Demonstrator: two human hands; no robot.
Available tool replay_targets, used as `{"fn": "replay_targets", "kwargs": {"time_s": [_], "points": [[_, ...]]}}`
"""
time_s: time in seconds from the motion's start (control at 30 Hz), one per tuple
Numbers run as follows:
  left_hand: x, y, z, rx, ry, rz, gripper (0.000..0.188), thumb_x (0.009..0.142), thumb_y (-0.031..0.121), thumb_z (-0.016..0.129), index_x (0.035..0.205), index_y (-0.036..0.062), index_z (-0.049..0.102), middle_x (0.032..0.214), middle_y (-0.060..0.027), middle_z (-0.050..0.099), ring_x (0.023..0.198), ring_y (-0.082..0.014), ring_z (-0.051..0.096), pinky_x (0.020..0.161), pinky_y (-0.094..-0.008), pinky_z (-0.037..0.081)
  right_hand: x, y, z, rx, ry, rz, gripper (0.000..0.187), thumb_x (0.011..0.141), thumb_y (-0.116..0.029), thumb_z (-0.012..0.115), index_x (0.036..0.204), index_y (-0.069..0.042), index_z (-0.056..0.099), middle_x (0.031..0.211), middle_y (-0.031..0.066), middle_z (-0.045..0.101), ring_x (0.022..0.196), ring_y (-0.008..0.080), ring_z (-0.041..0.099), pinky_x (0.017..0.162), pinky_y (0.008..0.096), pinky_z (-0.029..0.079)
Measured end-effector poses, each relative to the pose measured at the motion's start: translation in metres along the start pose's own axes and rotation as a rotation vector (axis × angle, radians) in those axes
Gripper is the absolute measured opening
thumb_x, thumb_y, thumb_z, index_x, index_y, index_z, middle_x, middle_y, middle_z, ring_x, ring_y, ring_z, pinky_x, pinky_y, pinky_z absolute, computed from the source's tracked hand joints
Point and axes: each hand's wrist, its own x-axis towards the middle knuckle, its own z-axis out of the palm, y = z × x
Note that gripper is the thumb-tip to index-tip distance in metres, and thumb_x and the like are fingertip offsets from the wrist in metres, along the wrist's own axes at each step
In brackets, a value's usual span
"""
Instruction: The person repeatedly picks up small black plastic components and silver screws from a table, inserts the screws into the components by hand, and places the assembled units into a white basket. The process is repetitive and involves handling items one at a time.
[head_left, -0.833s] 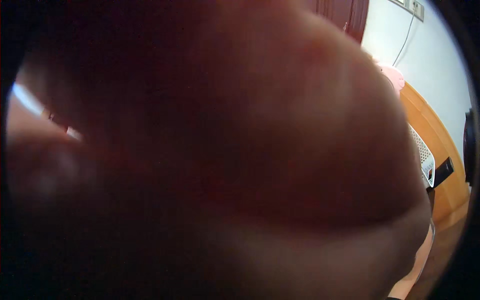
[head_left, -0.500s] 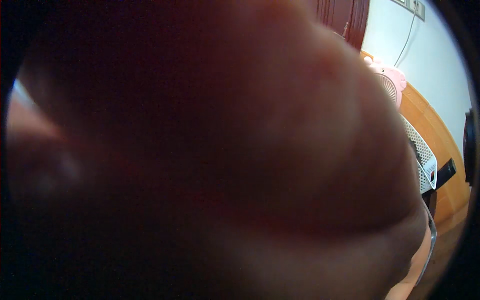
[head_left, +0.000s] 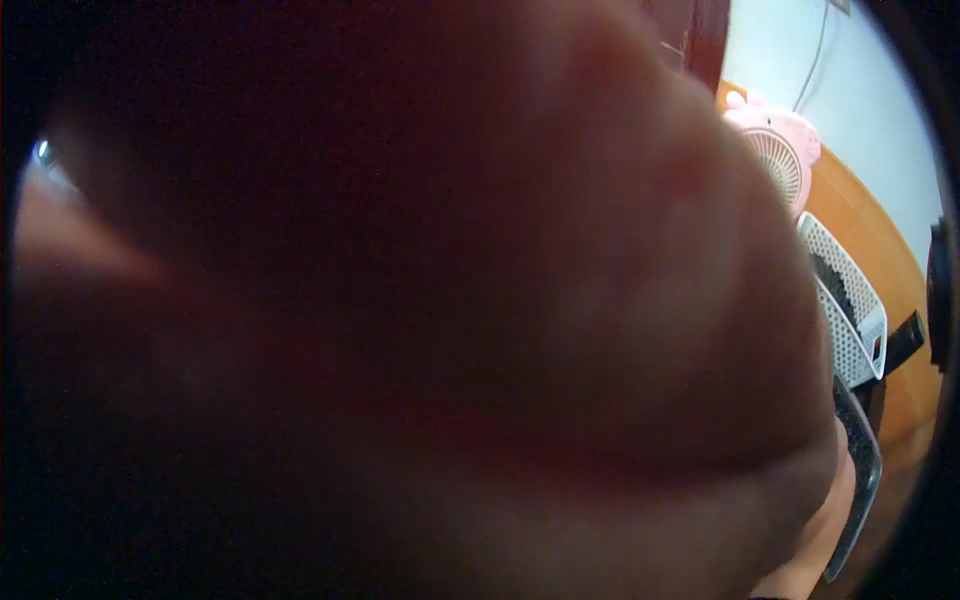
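The single head view faces downward, but a blurred hand [head_left: 420, 320] pressed very close to the lens blocks nearly all of it. Only a strip at the right rim remains open, showing a pink fan [head_left: 778, 150] and a white mesh basket [head_left: 850, 300] on a wooden desk [head_left: 880, 240].

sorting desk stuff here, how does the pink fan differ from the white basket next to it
The fan is pink with a round grille; the basket is white, boxy, with perforated walls. The fan stands farther back, the basket nearer. Both sit on the wooden surface, each partly hidden by a blurred close-up shape.
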Motion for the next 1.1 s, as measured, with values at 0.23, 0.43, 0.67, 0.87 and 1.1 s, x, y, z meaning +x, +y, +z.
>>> {"fn": "replay_targets", "kwargs": {"time_s": [0.23,0.43,0.67,0.87,1.1], "points": [[-0.003,0.011,0.006,-0.562,0.035,-0.195,0.058,0.085,0.045,0.039,0.13,0.0089,0.033,0.135,-0.0143,0.03,0.125,-0.0292,0.029,0.102,-0.0439,0.021,-0.095,0.028,-0.018,0.057,0.15,0.305,0.026,0.074,0.003,0.051,0.098,0.0,0.059,0.108,0.0177,0.054,0.095,0.0245,0.055,0.083,0.0313,0.041],[0.012,-0.004,-0.006,-0.09,-0.053,-0.069,0.06,0.082,0.046,0.043,0.131,0.0141,0.032,0.137,-0.0116,0.028,0.125,-0.0263,0.029,0.102,-0.0415,0.022,-0.214,0.031,-0.005,0.088,0.355,0.888,0.026,0.073,0.006,0.051,0.096,-0.001,0.06,0.106,0.0172,0.055,0.093,0.0235,0.055,0.081,0.0306,0.042],[0.008,0.0,-0.01,-0.244,0.006,-0.03,0.047,0.08,0.034,0.053,0.122,0.0148,0.044,0.13,-0.0082,0.038,0.121,-0.0227,0.037,0.099,-0.0387,0.03,-0.296,0.001,0.06,0.085,0.54,1.408,0.022,0.071,0.01,0.055,0.089,-0.001,0.062,0.093,0.0131,0.058,0.081,0.0201,0.058,0.07,0.0268,0.046],[0.017,-0.039,-0.038,-0.46,0.315,-0.026,0.018,0.073,0.017,0.064,0.089,0.0078,0.062,0.09,-0.0041,0.062,0.088,-0.0245,0.059,0.082,-0.0369,0.046,-0.32,-0.018,0.096,0.042,0.418,1.438,0.023,0.069,0.009,0.058,0.088,-0.003,0.064,0.088,0.0102,0.059,0.068,0.0167,0.058,0.057,0.0243,0.048],[0.054,-0.128,-0.033,-0.146,0.274,-0.322,0.015,0.068,0.007,0.061,0.083,0.0048,0.063,0.079,-0.0076,0.056,0.079,-0.0251,0.053,0.071,-0.0358,0.043,-0.339,-0.028,0.116,0.11,0.491,1.566,0.019,0.071,0.009,0.058,0.087,-0.002,0.063,0.085,0.0093,0.058,0.067,0.0144,0.058,0.053,0.0216,0.047]]}}
